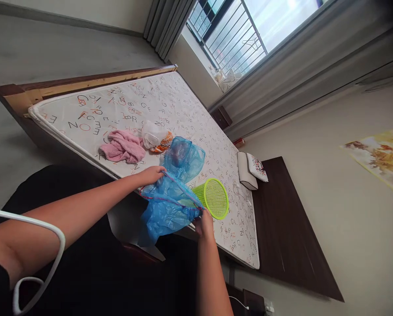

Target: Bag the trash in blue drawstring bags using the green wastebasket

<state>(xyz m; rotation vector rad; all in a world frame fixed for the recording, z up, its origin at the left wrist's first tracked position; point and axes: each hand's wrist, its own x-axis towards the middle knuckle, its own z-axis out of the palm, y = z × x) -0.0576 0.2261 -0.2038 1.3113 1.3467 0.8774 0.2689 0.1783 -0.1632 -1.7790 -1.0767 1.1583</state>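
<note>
A blue plastic bag with a reddish drawstring along its rim is stretched between my hands at the bed's near edge. My left hand pinches the rim on one side. On the other side, my right hand grips the rim, its fingers partly hidden. Just past the right hand, a green mesh wastebasket lies on its side on the mattress. Beyond the held bag rests another crumpled blue plastic bag, with something dark showing through it.
The mattress has printed letters. On it lie a pink cloth, a white and orange plastic bag and pillows by the dark headboard. A white cable hangs close by my left arm. A barred window is beyond.
</note>
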